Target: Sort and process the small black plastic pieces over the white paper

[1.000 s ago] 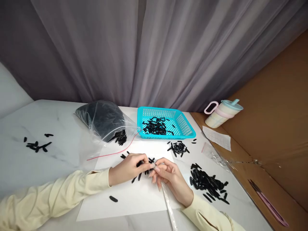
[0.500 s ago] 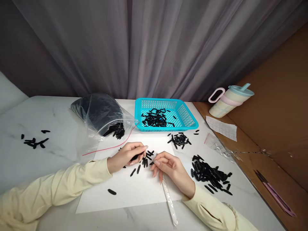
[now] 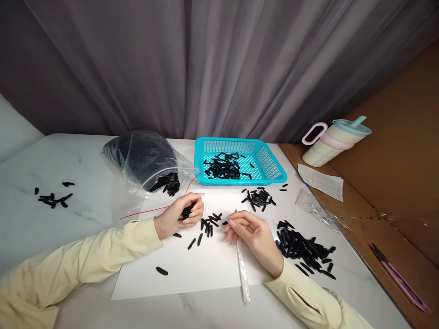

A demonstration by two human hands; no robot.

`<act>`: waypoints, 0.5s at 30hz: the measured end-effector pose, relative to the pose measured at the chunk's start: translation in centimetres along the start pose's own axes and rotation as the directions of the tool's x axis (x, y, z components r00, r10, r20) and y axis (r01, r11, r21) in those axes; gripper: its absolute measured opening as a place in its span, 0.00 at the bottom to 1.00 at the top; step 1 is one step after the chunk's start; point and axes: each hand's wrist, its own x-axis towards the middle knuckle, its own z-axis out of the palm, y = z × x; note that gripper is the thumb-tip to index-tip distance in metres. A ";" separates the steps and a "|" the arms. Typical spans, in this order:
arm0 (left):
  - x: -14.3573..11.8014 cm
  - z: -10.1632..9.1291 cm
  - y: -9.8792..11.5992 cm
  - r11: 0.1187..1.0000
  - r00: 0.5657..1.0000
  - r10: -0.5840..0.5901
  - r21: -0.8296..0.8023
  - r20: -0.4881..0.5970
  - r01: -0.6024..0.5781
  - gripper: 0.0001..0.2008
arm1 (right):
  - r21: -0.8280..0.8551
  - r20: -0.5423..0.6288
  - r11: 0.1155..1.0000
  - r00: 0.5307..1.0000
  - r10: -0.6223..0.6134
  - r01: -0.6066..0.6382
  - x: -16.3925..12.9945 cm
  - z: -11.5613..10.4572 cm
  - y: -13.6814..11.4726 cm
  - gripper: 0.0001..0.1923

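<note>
My left hand (image 3: 180,215) is curled around a bunch of small black strips (image 3: 188,210), palm partly turned up, above a white sheet of paper (image 3: 144,278). Opposite it, my right hand (image 3: 252,233) has thumb and fingertips pinched on one small black strip (image 3: 225,223). A slim, white, plastic-wrapped stick (image 3: 243,272) runs out from beneath that hand; its upper part is hidden by the fingers. Between the hands, loose black strips (image 3: 210,225) lie scattered on the paper, and a single one (image 3: 162,271) lies nearer the front.
Behind stand a blue basket (image 3: 240,183) holding black strips and a clear zip bag (image 3: 144,160) full of dark pieces. More strips form piles at right (image 3: 303,246), centre back (image 3: 259,198) and far left (image 3: 55,200). A tumbler (image 3: 329,144) and pink-handled tweezers (image 3: 399,278) are at right.
My left hand has turned and risen slightly, showing the bunch more openly. The right hand has drawn a little to the right, and the stick's lower end has shifted up. The view has moved slightly.
</note>
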 end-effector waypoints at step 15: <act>0.1 1.1 -1.1 0.913 0.998 0.011 0.407 0.065 -0.037 0.16 | 0.314 0.165 0.944 0.985 0.053 -0.104 0.0 0.6 -0.7 0.06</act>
